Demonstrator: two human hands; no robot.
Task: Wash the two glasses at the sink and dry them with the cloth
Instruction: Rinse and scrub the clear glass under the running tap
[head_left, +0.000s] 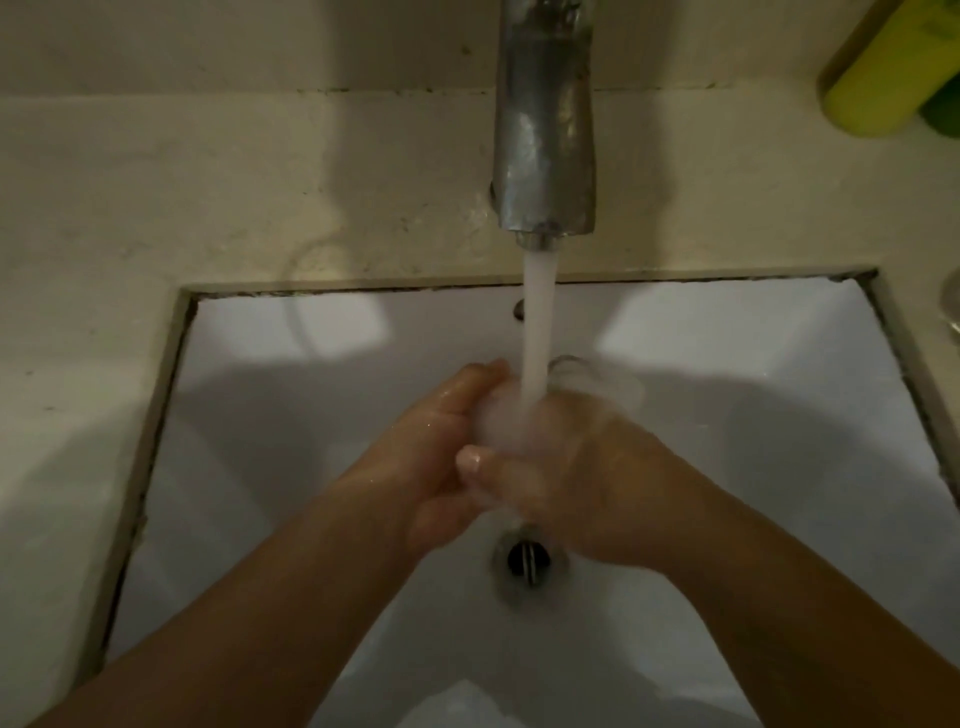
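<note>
A clear glass (597, 382) lies tilted under the running water (537, 332), above the middle of the white sink (270, 395). My right hand (587, 478) wraps it from the right, thumb across the near side. My left hand (441, 441) cups it from the left, fingers curled up against the glass. Both hands are wet, and foamy water splashes between them, hiding most of the glass. I see no second glass that I can name with certainty, and no cloth.
The metal tap (543, 130) hangs over the basin's back edge. The drain (529, 560) sits just below my hands. A yellow-green bottle (888, 67) stands at the back right of the cream counter (208, 182). A rounded object (953, 306) is cut off at the right edge.
</note>
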